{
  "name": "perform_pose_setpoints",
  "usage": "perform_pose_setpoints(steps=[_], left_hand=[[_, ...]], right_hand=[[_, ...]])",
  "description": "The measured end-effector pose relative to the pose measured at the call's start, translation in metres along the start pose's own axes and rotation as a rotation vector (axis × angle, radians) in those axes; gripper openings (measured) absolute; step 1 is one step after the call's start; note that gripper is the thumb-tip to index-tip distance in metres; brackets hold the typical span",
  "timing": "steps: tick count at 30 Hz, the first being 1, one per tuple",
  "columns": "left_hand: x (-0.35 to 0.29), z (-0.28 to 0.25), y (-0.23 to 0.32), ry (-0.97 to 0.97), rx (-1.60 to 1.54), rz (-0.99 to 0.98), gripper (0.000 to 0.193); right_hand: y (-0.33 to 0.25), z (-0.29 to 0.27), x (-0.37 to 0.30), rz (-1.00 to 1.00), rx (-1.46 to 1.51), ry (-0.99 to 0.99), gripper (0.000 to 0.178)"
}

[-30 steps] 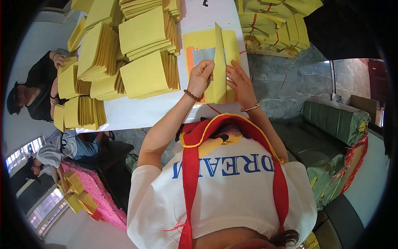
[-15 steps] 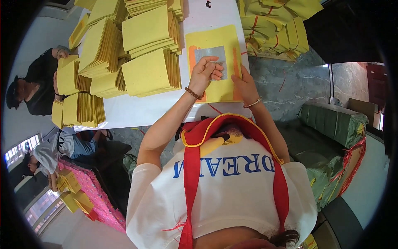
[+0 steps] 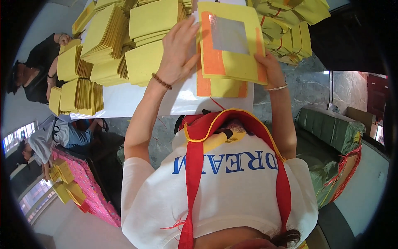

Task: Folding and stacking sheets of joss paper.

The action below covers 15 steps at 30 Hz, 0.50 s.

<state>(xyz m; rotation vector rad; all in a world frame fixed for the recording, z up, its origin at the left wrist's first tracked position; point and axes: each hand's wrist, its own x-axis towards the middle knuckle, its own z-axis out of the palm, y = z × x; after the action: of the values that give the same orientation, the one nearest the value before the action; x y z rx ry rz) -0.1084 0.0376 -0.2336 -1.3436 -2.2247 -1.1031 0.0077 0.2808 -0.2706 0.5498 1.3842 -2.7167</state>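
My right hand (image 3: pixel 271 69) grips the lower right corner of a raised stack of yellow joss paper (image 3: pixel 232 66), thumb on top. The stack's top sheet carries a silver square and an orange band along each side. My left hand (image 3: pixel 178 49) is open beside the stack's left edge, fingers stretched and thumb apart; whether it touches the paper I cannot tell. Beneath the raised stack, more yellow paper with orange bands (image 3: pixel 228 89) lies on the white table (image 3: pixel 166 103) at its near right corner.
Several folded yellow paper stacks (image 3: pixel 149 20) fill the table's left side. Red-tied yellow bundles (image 3: pixel 290 37) are piled at far right. Green-wrapped bales (image 3: pixel 329 128) stand at right. A person in black (image 3: pixel 39 70) handles yellow stacks at left; another person (image 3: pixel 58 137) bends over a pink-covered surface (image 3: pixel 87 182).
The yellow joss paper has come up off the table in my right hand. My left hand has moved from the silver square to the stack's left side and its fingers have straightened.
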Motion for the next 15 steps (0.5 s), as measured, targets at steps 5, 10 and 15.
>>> perform_pose_setpoints(steps=[5,10,15], left_hand=[[0.015,0.017,-0.004,-0.035,0.172,0.222,0.056],[-0.031,0.03,0.01,-0.093,-0.074,0.132,0.029],[-0.086,0.04,0.022,-0.147,-0.212,0.019,0.039]], right_hand=[[-0.013,0.002,-0.003,-0.084,0.068,-0.057,0.039],[0.014,-0.023,-0.028,-0.144,-0.052,0.099,0.045],[0.059,-0.024,-0.053,-0.564,-0.929,0.306,0.047]])
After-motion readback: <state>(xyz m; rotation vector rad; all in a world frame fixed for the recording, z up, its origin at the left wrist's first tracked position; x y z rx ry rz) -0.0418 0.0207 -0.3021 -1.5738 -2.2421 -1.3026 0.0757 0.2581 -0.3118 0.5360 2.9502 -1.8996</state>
